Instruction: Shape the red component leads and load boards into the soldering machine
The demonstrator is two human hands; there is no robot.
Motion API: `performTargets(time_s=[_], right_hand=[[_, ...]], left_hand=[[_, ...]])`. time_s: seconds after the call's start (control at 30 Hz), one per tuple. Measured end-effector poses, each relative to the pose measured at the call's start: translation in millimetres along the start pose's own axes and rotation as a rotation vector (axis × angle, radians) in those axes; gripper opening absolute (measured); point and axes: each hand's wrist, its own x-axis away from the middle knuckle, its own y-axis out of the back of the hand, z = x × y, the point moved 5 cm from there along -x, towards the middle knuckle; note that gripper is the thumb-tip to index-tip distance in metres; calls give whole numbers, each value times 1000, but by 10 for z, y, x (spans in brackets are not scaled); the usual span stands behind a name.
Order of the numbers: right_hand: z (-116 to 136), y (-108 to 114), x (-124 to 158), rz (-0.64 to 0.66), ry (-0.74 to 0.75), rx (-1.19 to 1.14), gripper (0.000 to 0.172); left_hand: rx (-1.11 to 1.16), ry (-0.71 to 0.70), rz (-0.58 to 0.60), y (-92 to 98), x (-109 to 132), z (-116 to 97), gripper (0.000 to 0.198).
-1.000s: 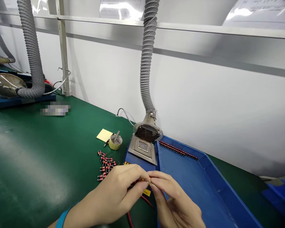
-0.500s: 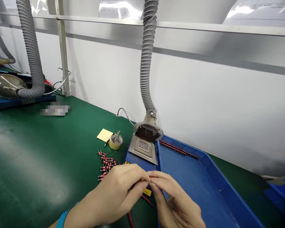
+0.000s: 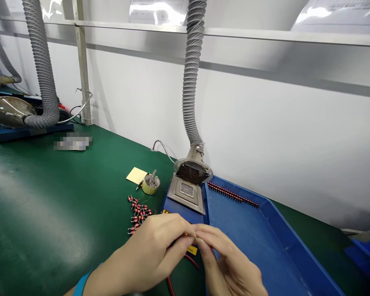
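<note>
My left hand [image 3: 154, 250] and my right hand [image 3: 225, 259] meet fingertip to fingertip in front of the blue machine [image 3: 185, 211]. Both are closed in a pinch, thumbs against forefingers. Whatever sits between the tips is hidden by the fingers. To the left of my left hand lies a loose heap of small red-and-black coil parts [image 3: 139, 212] with thin wire ends. Behind the hands, the machine carries a metal plate [image 3: 186, 195] with a silvery square in its middle. A blue tray [image 3: 249, 238] extends to the right, with a row of similar parts [image 3: 232, 194] along its back wall.
A fume hood [image 3: 193, 169] on a grey flexible duct [image 3: 191, 78] hangs over the plate. A small yellow tub [image 3: 151, 185], a pen [image 3: 139, 185] and a yellow notepad [image 3: 137, 175] stand left on the green bench [image 3: 101, 181]. A red cable [image 3: 170, 284] runs below my hands.
Both hands stay pinched together at almost the same spot. A tiny orange-red glint between the fingertips no longer shows. The view has shifted very slightly.
</note>
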Motion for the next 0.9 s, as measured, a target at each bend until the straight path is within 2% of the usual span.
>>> performTargets(time_s=[0.03, 0.07, 0.13, 0.17, 0.23, 0.27, 0.37, 0.43, 0.57, 0.63, 0.7, 0.77, 0.83, 0.9], right_hand=[[-44, -21, 15, -2, -75, -2, 16], [-106, -52, 32, 18, -180, -63, 21], [-225, -137, 68, 106, -401, -332, 37], [-248, -168, 74, 145, -460, -478, 41], [-231, -143, 38, 148, -435, -615, 41], [-210, -101, 10, 130, -383, -579, 36], [-136, -2, -45, 106, -232, -349, 7], [-102, -2, -47, 124, -154, -302, 16], [-49, -29, -18, 80, -1, -283, 18], [-65, -37, -5, 68, -54, -259, 14], [-112, 12, 1, 3, -181, -277, 15], [-150, 143, 3, -167, -255, -303, 17], [-171, 265, 4, -308, -261, -286, 13], [-209, 266, -6, -277, -289, -271, 11]], left_hand=[[-80, -46, -6, -14, -2, -12, 23], [-162, -89, -12, -28, -3, -25, 26], [-252, -152, -20, -44, -1, -50, 30], [-234, -153, -24, -38, 0, -54, 29], [-98, -84, -21, -11, -1, -39, 24], [-13, -24, -12, 1, -1, -20, 21], [169, 160, 40, 8, 12, 41, 14], [226, 216, 67, 0, 23, 58, 14], [271, 247, 85, -17, 33, 73, 14], [267, 271, 102, -23, 28, 86, 15], [260, 291, 126, -22, 17, 92, 16], [251, 320, 133, -9, 7, 104, 16], [279, 358, 111, 12, 3, 127, 17], [382, 397, 65, 26, 9, 166, 16]])
